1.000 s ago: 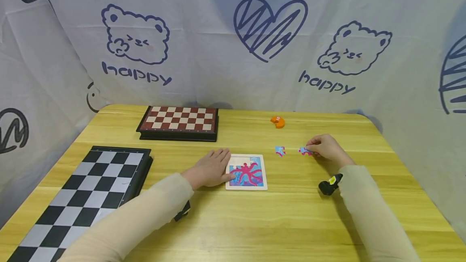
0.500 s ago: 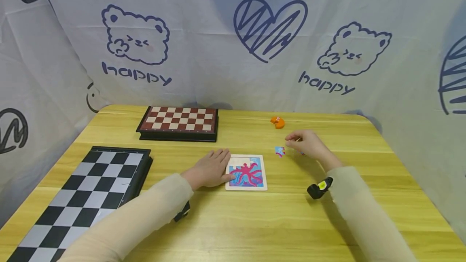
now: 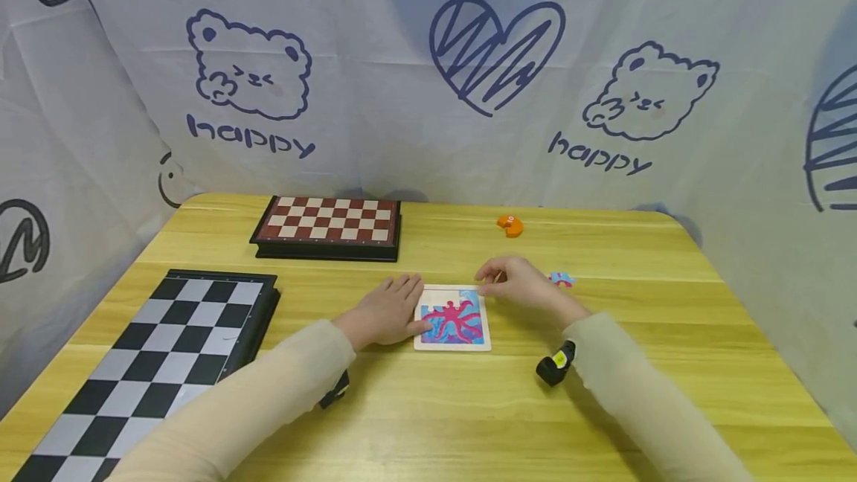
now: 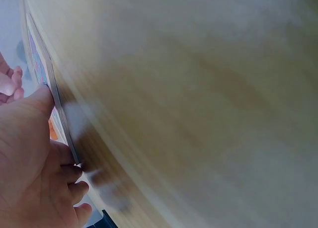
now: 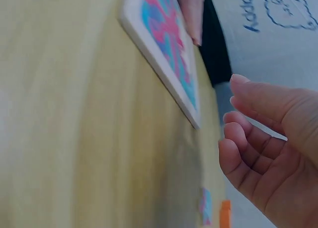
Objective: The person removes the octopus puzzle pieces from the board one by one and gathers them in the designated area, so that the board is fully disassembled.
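Observation:
A jigsaw puzzle (image 3: 457,327) with a pink octopus on blue lies in a pale square frame mid-table; bare backing shows at its upper left. My left hand (image 3: 387,311) rests flat along its left side, thumb on the picture. Just off the upper right corner hovers my right hand (image 3: 525,287), fingers loosely bent, with nothing visible between thumb and fingertips. Right of it lies a loose puzzle piece (image 3: 561,279). The right wrist view shows a small blue-and-pink puzzle piece (image 5: 206,206) on the table below the hand.
A red-and-white chessboard box (image 3: 328,225) stands at the back left, and a black-and-white chessboard (image 3: 154,355) lies at the left. An orange piece (image 3: 511,226) sits near the back edge. A printed curtain (image 3: 375,80) hangs behind the wooden table (image 3: 469,422).
My right hand has left the right-hand loose piece and moved left to the puzzle's upper right corner. That piece stays on the table, looking turned. My left hand has not moved.

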`<state>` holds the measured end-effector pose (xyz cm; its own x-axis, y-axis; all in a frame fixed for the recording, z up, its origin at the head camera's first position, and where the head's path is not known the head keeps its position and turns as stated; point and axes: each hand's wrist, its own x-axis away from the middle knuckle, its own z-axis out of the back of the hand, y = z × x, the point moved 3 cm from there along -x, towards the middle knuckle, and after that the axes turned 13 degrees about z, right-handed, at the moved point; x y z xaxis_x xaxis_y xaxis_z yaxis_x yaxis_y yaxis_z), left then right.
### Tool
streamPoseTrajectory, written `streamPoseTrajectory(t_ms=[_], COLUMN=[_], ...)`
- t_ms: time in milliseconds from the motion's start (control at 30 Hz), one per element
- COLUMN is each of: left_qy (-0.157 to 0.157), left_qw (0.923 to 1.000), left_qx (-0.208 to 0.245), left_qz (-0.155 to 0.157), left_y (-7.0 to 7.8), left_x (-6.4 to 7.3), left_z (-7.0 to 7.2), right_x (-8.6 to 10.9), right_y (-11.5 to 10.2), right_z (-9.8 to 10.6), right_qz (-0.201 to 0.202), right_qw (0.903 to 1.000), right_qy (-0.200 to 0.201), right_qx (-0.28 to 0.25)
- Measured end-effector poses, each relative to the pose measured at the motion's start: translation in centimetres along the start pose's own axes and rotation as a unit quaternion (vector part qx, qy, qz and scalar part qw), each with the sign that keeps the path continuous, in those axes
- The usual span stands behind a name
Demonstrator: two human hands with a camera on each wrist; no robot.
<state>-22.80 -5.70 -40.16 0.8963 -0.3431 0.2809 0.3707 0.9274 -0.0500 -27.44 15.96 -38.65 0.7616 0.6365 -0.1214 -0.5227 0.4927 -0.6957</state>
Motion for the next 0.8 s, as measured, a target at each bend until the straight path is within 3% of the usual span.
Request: streamPoseTrajectory(t_ms=[367,800], left_qy=[0.000,-0.001], left_qw=[1.0000,0.9999], left_qx=[0.000,0.007], left_qz=[0.006,0.008], left_y=[0.0,0.0], left_x=[0.0,0.0], left_z=[0.1,0.0], right_x=[-0.8,-0.8], right_y=[-1.4,-1.4], right_z=[-2.8,-3.2], right_qz=[0.014,0.015], right_qw=[0.9964,0.9942], right_qy=[-0.072,-0.052], right_qx=[0.042,0.093])
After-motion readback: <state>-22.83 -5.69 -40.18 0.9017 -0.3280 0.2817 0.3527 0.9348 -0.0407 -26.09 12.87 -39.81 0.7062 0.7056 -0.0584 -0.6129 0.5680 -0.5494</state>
